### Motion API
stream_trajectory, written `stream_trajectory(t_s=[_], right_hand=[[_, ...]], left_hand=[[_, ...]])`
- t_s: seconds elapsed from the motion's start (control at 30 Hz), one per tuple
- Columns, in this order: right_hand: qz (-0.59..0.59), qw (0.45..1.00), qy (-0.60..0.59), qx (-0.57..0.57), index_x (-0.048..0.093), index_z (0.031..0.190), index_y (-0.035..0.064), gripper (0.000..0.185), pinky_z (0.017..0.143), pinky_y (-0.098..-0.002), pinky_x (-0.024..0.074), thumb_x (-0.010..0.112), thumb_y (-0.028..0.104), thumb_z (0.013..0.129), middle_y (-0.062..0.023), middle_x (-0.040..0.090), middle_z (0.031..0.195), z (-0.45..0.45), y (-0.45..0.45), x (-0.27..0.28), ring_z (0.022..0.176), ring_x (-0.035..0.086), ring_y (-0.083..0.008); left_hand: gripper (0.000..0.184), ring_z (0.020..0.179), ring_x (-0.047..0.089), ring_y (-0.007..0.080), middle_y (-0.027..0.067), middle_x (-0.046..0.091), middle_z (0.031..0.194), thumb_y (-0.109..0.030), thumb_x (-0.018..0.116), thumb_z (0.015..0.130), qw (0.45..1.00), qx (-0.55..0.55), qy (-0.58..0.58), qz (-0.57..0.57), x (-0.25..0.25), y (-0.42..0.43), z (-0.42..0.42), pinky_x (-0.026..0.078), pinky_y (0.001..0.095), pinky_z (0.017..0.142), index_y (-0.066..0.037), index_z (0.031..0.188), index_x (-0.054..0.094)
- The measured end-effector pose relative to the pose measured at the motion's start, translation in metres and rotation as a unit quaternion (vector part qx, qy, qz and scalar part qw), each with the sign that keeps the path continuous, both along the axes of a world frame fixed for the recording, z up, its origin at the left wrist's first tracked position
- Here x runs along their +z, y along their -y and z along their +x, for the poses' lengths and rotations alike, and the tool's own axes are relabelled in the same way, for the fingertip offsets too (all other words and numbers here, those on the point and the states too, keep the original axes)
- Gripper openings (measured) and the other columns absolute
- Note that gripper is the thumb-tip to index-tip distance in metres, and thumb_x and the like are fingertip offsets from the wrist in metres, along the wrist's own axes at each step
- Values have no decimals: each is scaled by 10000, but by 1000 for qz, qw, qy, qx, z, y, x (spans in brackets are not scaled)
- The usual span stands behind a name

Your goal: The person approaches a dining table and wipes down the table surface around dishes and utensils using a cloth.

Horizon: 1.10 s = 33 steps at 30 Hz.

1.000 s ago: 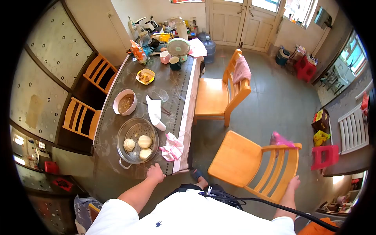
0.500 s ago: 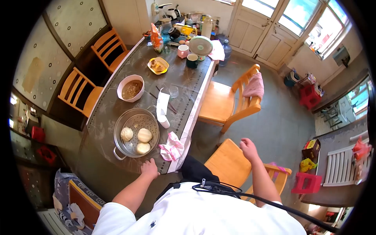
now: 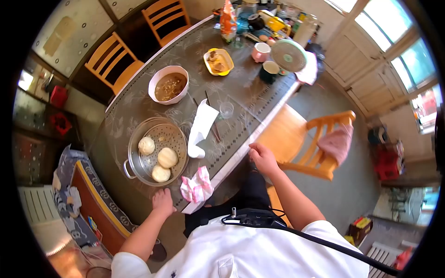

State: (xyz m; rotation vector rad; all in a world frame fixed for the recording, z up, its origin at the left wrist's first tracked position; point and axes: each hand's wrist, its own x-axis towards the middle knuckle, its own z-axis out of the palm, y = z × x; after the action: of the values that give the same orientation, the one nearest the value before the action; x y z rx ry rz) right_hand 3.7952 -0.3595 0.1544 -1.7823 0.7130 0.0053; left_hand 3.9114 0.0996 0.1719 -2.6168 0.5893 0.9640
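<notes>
L hand [image 3: 163,202], released on surface [image 3: 134,98] edge, lower L of frame, could knock steamer [image 3: 174,139] if it slips; R hand [image 3: 263,159] loosely clenched nr ctr.

No readable text anywhere.

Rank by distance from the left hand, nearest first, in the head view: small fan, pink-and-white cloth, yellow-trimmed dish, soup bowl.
From the left hand at the table edge:
1. Pink-and-white cloth, just to its right.
2. Soup bowl, up the table, left of the dish.
3. Yellow-trimmed dish, farther up, right of the bowl.
4. Small fan, far right.
</notes>
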Motion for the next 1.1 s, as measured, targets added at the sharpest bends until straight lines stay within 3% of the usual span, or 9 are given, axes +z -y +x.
stream_trajectory(t_s=[0.07,0.33,0.53,0.63,0.77,0.83,0.93,1.03,1.1], right_hand=[[66,996,58,16,671,1236,-12,257,751,-283,534,561,147,1065,-37,666,897,28,24,-30,794,632,-121],[192,961,42,194,733,1118,-32,243,747,-276,533,569,143,1076,-26,688,875,67,62,-7,799,631,-110],[301,841,26,448,752,1122,-14,191,758,-303,547,673,128,1022,-52,727,903,77,9,3,838,669,-127],[226,783,170,555,763,1103,-1,163,767,-348,560,708,85,976,-107,743,934,78,-44,8,863,709,-205],[-117,709,465,518,695,1272,29,353,927,-464,533,698,135,935,-159,711,1171,60,-128,-1,1082,674,-377],[-200,705,469,492,625,1404,55,459,1080,-524,447,617,262,994,-186,625,1398,48,-172,-24,1316,574,-403],[-407,633,457,474,563,1493,64,570,1173,-550,379,550,410,1040,-239,534,1527,22,-194,-85,1452,476,-408],[-417,663,421,458,577,1486,77,587,1241,-569,294,497,462,1049,-227,500,1570,21,-169,-93,1533,386,-392],[-423,692,405,422,586,1475,91,532,1231,-547,323,556,392,1037,-184,520,1563,25,-127,-90,1491,450,-372]], left_hand=[[1034,1381,497,412,229,524,1457,-298,1012,611,998,51,4,24,2,17,5,417,494,1159,-45,1427,430],[1177,1386,477,457,270,476,1507,-275,1013,547,997,73,28,-27,6,17,4,412,512,1158,-19,1512,390],[981,1301,519,434,230,561,1363,-200,995,493,986,90,85,-114,13,13,-8,438,473,1115,-18,1337,528],[805,1235,538,429,205,600,1227,-131,985,508,972,133,122,-153,13,14,-22,458,468,1070,-28,1192,573],[785,1290,527,402,185,576,1258,-81,940,593,955,164,155,-190,7,7,-48,464,441,1094,-40,1284,568],[738,1290,542,391,175,570,1272,-49,891,639,942,182,174,-223,-2,1,-65,478,419,1087,-43,1311,588],[631,1268,565,390,182,567,1293,21,767,709,917,193,205,-284,-16,-2,-77,486,395,1079,-44,1320,621],[608,1276,564,392,192,565,1317,47,689,741,911,208,229,-273,-30,0,-85,482,391,1084,-48,1337,619],[572,1284,564,392,200,564,1343,53,641,763,897,220,256,-285,-33,9,-96,474,387,1093,-33,1328,620]])
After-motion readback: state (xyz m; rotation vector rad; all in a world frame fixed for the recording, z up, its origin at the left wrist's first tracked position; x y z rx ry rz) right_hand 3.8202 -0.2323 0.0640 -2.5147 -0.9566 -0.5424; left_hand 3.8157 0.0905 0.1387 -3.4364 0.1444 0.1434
